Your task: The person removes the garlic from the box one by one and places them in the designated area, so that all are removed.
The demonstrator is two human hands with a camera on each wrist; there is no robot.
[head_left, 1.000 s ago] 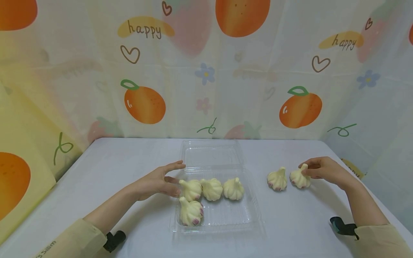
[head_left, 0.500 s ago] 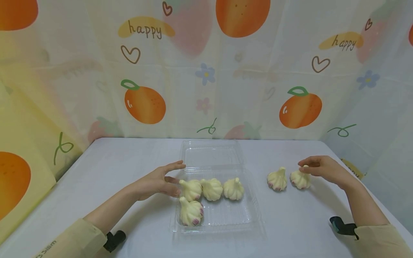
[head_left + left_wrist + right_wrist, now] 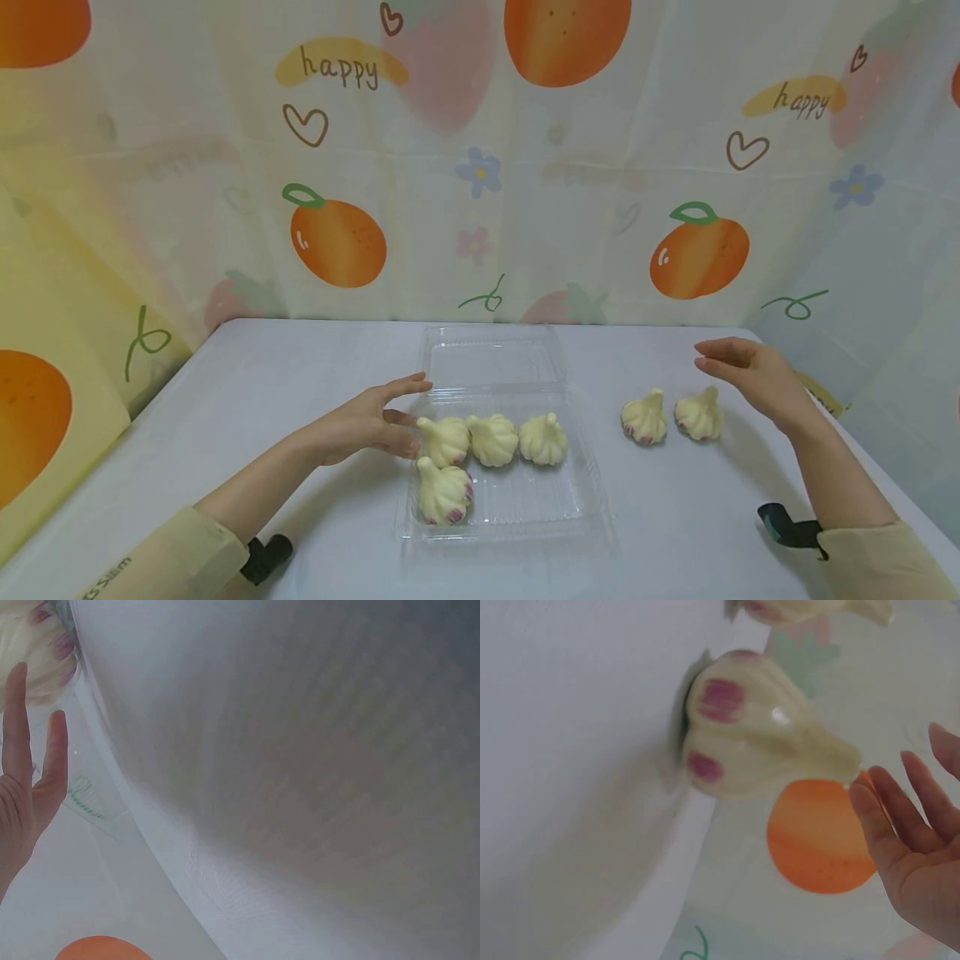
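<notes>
A clear plastic box (image 3: pixel 528 500) lies with its lid folded back, holding several cream garlic bulbs: a row of three along the back, with another garlic bulb (image 3: pixel 444 493) at front left. My left hand (image 3: pixel 363 427) is at the box's left side, fingers spread and fingertips right at its edge; the left wrist view catches it beside a bulb. To the right of the box, two garlic bulbs stand on the table, a nearer-to-box bulb (image 3: pixel 643 418) and an outer bulb (image 3: pixel 699 414). Above the outer bulb's stem hovers my right hand (image 3: pixel 753 379), fingers extended, holding nothing.
The transparent lid (image 3: pixel 493 360) lies flat behind the box. A white cloth covers the table (image 3: pixel 300 367), and a fruit-printed curtain (image 3: pixel 570 183) hangs directly behind its far edge. Black wrist devices show at both sleeves, such as the right device (image 3: pixel 787 527).
My right hand has let go of the outer garlic bulb's stem and risen up and away from it. That bulb stays standing in place. The left hand keeps its position at the box.
</notes>
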